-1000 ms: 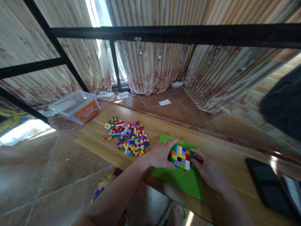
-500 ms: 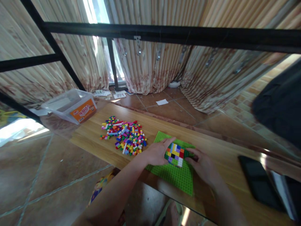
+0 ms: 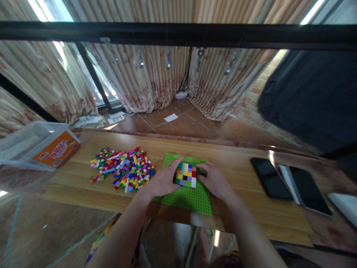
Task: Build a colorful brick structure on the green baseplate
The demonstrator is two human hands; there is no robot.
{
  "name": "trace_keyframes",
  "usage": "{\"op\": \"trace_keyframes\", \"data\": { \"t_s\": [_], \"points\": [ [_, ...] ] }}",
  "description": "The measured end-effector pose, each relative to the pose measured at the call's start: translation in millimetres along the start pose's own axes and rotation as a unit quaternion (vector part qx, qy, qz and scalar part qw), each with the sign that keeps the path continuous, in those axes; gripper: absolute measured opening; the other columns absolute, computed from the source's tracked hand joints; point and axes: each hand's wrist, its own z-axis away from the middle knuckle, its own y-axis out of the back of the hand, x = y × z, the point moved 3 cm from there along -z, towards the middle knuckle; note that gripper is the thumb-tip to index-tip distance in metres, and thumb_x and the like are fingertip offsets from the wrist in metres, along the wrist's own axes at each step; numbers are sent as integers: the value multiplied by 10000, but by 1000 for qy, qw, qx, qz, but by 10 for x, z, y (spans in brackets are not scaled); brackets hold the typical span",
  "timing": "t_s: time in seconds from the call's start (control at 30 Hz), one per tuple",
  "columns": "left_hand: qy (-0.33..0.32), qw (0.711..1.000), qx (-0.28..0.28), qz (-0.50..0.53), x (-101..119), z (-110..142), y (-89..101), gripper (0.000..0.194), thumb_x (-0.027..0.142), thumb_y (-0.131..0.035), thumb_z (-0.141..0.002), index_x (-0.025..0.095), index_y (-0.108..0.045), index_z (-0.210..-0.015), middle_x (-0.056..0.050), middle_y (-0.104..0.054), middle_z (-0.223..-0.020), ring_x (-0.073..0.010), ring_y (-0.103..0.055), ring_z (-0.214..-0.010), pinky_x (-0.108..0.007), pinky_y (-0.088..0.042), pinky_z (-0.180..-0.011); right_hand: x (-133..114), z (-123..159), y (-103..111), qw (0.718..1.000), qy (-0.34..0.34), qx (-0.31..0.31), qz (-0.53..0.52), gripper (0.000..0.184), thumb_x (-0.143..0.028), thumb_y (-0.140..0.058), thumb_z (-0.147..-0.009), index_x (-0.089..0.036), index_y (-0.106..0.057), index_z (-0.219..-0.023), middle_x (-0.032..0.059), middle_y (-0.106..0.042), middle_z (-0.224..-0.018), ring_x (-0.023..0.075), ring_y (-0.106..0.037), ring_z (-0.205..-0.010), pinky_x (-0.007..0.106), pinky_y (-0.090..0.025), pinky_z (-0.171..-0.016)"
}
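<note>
A block of toy building bricks, multicoloured on top, sits over a green studded baseplate on the wooden table. My left hand is curved around the block's left side, thumb along the far edge. My right hand grips at the block's right edge with fingers and thumb bent in; a dark green part shows between them. Whether the block is pressed onto the plate or lifted slightly, I cannot tell. Left of the plate lies a pile of loose coloured bricks.
A clear plastic box with an orange label stands at the table's left end. On the right lie a black tablet and a dark phone beside something white. A black metal bar crosses in front of the curtains.
My view has turned to the right, so the table appears more level and shifted left. Both hands remain at the brick block, with little change in their grip.
</note>
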Motion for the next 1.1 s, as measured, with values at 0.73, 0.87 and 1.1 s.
{"op": "trace_keyframes", "data": {
  "t_s": [0.73,0.87,1.1],
  "points": [
    [5,1000,-16,24,9,-3,43,998,165,-699,-648,212,-190,-1505,-128,-388,-1482,-275,-505,-1233,-407,-407,-1041,27,-5,-15,1000,-11,-6,21,290,-132,-591,-743,-162,-653,-1025,66,-616,-921,203,-583,-850,329,-463,-792],
    [9,999,-37,36,-40,11,69,982,100,-630,-656,211,-161,-1511,-135,-512,-1356,-195,-623,-929,-363,-490,-884,50,-1,13,1000,-4,1,30,248,-164,-593,-750,-181,-664,-987,63,-629,-910,208,-588,-839,335,-466,-778],
    [4,994,-37,103,-103,18,83,933,-7,-489,-660,197,-151,-1506,-150,-538,-1310,-111,-621,-780,-250,-498,-698,146,95,237,995,-44,71,49,279,-244,-614,-754,-184,-659,-1023,64,-672,-918,204,-619,-836,338,-474,-788]
  ]
}}
